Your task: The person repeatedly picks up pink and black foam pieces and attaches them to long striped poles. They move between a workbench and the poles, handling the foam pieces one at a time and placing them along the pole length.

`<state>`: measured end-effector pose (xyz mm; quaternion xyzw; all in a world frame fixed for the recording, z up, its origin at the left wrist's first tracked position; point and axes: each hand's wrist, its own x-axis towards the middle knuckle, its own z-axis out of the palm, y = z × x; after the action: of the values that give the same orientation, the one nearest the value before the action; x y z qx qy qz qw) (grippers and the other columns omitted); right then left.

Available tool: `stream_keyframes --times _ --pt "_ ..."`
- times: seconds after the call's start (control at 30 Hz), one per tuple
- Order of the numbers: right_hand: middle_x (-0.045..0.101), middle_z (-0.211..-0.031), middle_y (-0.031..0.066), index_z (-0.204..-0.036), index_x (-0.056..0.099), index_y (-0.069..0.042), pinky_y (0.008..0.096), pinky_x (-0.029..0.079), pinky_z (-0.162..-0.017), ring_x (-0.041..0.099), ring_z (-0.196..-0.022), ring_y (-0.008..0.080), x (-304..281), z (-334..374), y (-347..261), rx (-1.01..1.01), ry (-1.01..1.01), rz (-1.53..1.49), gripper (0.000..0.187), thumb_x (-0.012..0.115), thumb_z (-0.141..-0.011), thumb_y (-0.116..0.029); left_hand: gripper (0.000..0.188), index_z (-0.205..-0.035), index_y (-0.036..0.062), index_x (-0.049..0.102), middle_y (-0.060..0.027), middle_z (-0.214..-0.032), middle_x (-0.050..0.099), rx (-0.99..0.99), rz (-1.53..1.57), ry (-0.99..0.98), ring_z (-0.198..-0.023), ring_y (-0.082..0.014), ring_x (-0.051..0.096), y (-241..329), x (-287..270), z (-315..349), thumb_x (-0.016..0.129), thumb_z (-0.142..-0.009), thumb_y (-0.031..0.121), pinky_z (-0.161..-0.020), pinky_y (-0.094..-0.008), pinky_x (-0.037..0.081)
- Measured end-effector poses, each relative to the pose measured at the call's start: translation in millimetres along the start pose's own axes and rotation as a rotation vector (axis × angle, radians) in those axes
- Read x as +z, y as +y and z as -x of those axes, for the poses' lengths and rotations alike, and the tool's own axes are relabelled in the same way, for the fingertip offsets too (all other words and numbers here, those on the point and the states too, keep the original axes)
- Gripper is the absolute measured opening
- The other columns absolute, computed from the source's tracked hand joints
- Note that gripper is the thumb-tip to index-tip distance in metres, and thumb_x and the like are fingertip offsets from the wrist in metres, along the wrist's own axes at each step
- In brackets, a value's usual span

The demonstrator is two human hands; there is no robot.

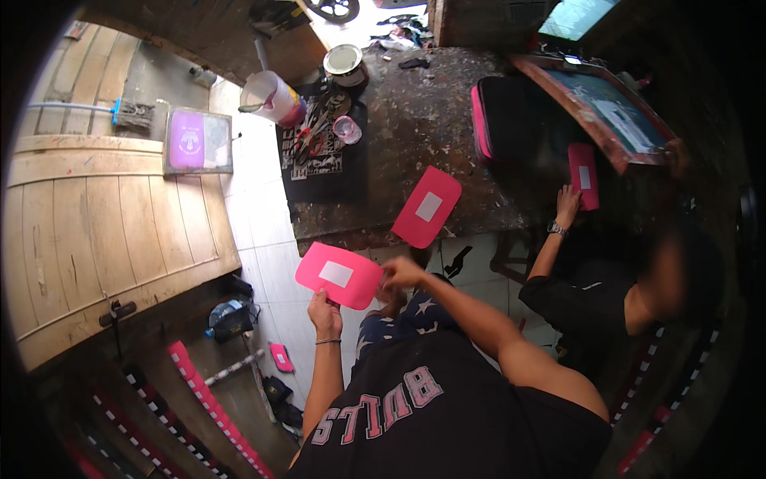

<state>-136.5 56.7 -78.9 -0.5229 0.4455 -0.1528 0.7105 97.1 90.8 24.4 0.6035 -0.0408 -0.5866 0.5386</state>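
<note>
I hold a pink panel point(363, 281) with rounded corners along one side and a white rectangle in its middle, just off the table's near edge. My left hand point(325, 316) grips its lower edge, thumb on top. At its right end, the closed fingers of my right hand point(404, 273) pinch the edge. A similar pink panel point(441, 188) lies on the paint-stained table point(399, 120) beyond my right hand. To the right, a co-worker's hand point(567, 205) touches another pink panel point(585, 172).
A dark stack point(527, 120) with pink edges and a wooden-framed screen point(618, 112) stand at the table's right. Scissors point(309, 140), a white bucket point(271, 97) and a tin point(345, 64) are at the left. Strips of pink panels point(211, 403) lie low left.
</note>
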Motion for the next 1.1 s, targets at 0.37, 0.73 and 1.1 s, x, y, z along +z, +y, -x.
stream_keyframes --times 0.37,0.73,1.1 --pt "0.052 -0.106 0.0136 -0.101 0.066 -0.014 0.0445 0.047 -0.089 0.052 -0.106 0.0338 -161.5 -87.3 4.5 0.048 0.459 0.930 0.025 0.053 -0.080 -0.007 0.022 -0.083 -0.0037 0.054 -0.0093 -0.067 0.056 0.505 -1.135 0.371 -0.063 -0.0141 0.050 37.7 -64.2 58.1 0.050 -0.096 0.014 -0.059 -0.0331 0.043" --pt "0.052 -0.106 0.0095 -0.098 0.067 -0.018 0.0404 0.044 -0.086 0.050 -0.106 0.0278 -169.6 -86.6 21.9 -0.111 0.419 1.138 0.020 0.059 -0.080 -0.015 0.020 -0.088 -0.0026 0.057 -0.0051 -0.075 0.060 0.393 -0.840 0.405 -0.069 -0.0097 0.051 6.4 -127.7 85.5 0.048 -0.096 0.013 -0.063 -0.0280 0.044" --pt "0.058 -0.103 0.0111 -0.088 0.067 -0.008 0.0402 0.041 -0.089 0.051 -0.109 0.0274 -146.8 -71.6 15.0 -0.165 0.451 1.368 0.016 0.060 -0.075 -0.015 0.017 -0.096 -0.0024 0.058 -0.0023 -0.081 0.061 0.298 -0.649 0.336 -0.071 -0.0076 0.053 1.9 -198.5 120.8 0.048 -0.097 0.011 -0.064 -0.0255 0.044"
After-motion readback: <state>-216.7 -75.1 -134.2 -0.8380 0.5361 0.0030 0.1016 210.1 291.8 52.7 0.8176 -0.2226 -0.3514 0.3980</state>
